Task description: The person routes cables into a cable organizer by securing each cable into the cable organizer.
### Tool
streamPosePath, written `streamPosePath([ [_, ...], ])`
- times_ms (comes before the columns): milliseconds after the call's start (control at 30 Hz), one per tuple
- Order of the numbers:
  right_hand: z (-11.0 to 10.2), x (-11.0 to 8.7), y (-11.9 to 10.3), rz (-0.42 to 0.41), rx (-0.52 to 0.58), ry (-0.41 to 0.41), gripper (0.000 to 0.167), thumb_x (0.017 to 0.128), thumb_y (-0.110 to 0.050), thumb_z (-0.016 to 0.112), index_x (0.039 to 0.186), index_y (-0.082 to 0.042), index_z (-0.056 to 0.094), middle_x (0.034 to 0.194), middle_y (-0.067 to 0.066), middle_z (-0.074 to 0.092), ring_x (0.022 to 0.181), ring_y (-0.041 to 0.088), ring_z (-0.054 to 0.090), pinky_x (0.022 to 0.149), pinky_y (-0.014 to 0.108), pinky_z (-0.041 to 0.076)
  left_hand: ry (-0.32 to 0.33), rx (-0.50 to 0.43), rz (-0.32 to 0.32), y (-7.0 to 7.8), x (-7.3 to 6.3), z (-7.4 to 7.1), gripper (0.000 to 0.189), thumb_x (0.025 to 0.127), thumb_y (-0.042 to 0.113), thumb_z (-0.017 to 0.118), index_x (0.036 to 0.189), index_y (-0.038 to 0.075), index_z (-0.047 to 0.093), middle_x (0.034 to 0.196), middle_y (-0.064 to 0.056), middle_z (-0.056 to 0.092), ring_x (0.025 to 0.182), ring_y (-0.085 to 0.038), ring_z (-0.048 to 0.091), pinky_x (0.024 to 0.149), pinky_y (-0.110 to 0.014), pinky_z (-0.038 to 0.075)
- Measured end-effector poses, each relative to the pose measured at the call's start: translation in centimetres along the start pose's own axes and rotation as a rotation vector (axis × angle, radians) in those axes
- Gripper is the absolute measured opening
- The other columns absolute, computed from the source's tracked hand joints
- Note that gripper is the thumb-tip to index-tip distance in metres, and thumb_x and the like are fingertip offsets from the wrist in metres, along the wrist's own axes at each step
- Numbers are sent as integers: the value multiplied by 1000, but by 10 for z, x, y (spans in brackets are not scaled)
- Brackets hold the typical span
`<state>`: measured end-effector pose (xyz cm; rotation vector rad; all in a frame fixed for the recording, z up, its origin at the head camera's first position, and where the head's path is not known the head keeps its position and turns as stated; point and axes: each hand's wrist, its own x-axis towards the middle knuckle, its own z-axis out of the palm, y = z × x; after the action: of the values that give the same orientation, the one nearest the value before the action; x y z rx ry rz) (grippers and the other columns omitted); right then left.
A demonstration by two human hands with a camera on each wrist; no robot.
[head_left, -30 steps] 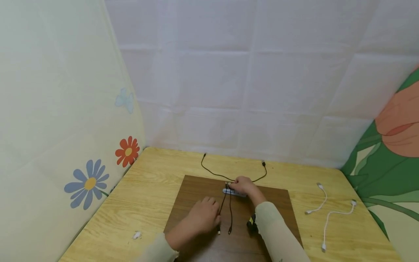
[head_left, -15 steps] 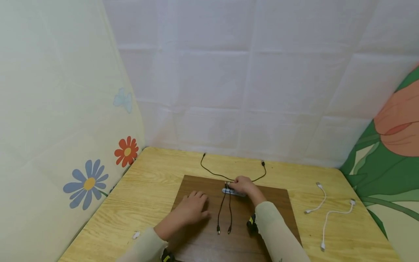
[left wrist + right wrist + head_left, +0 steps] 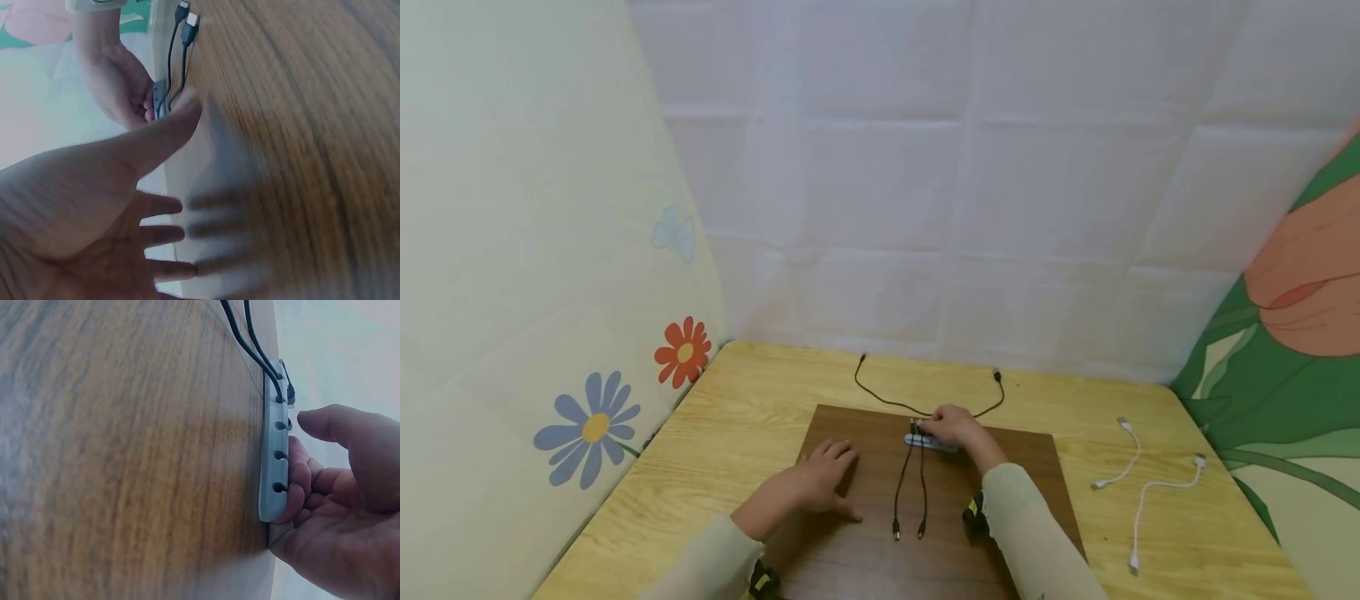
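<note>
A pale blue-grey cable organizer (image 3: pixel 273 469) with several slots lies near the far edge of a brown wooden board (image 3: pixel 880 558). Two black cables (image 3: pixel 922 492) run through neighbouring slots at its left end, their lower plugs lying on the board. At the organizer's far side is my right hand (image 3: pixel 953 427), fingers curled against it and the thumb held apart, close to the cable ends. My left hand (image 3: pixel 817 482) is spread over the board's left part, left of the cables, fingers straight and holding nothing. In the left wrist view its thumb (image 3: pixel 181 119) stands out from the fingers.
Behind the board a third black cable (image 3: pixel 880 400) curves across the yellow wood-grain table (image 3: pixel 760 375). Two white cables (image 3: pixel 1133 454) (image 3: pixel 1150 492) lie at the right. A pale sheet hangs at the back, with flower-printed sheets on both sides.
My left hand has let go of the left black cable and moved left, its fingers spreading. My right hand stays at the organizer. The head view has shifted slightly.
</note>
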<state>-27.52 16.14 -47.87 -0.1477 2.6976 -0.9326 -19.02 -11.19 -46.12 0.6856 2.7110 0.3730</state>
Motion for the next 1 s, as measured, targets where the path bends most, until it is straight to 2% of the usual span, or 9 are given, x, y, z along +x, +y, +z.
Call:
streamPosePath([
  [100, 0, 0, -1, 10, 21, 0, 49, 101, -33, 60, 58, -17, 43, 53, -5, 35, 49, 12, 32, 51, 28, 32, -70, 12, -9, 1, -2, -4, 105, 76, 52, 85, 156, 6, 35, 163, -17, 27, 150, -46, 21, 111, -69, 30],
  [167, -1, 0, -2, 6, 40, 2, 47, 101, -32, 60, 59, -17, 43, 54, -5, 35, 50, 13, 32, 52, 29, 32, -86, 49, -15, 2, -3, -6, 109, 73, 52, 87, 156, 6, 34, 163, -16, 27, 150, -46, 21, 110, -69, 31],
  [367, -4, -4, -5, -7, 83, 24, 42, 100, -29, 59, 63, -17, 43, 58, -4, 38, 53, 14, 34, 54, 29, 33, -105, 150, -56, 7, -2, -8, 112, 71, 56, 86, 158, 9, 32, 165, -13, 25, 151, -43, 21, 107, -69, 35],
  [533, -6, -10, -5, 13, 90, 49, 32, 99, -28, 61, 72, -13, 51, 67, 0, 47, 60, 16, 41, 57, 31, 36, -125, 195, -90, 9, -1, -6, 114, 71, 60, 84, 159, 13, 29, 167, -12, 21, 152, -40, 19, 107, -69, 35],
  [733, -10, -15, -3, 25, 101, 102, 18, 97, -25, 61, 96, -7, 66, 88, 5, 60, 76, 19, 54, 64, 32, 43, -140, 215, -111, 12, -1, -5, 116, 71, 62, 82, 160, 14, 27, 167, -11, 21, 153, -40, 18, 108, -69, 34],
  [833, -14, -19, 0, 13, 91, 134, 19, 98, -22, 60, 103, -5, 68, 91, 6, 63, 79, 20, 57, 66, 33, 47, -146, 219, -118, 12, -1, -5, 115, 71, 62, 82, 160, 14, 27, 167, -11, 20, 153, -39, 18, 109, -68, 33],
  [1000, -23, -28, 8, 13, 85, 172, 20, 98, -19, 58, 106, -3, 67, 92, 8, 65, 79, 21, 58, 68, 36, 49, -144, 229, -116, 10, -1, -4, 115, 71, 64, 80, 160, 16, 27, 167, -10, 20, 153, -39, 18, 110, -67, 33],
])
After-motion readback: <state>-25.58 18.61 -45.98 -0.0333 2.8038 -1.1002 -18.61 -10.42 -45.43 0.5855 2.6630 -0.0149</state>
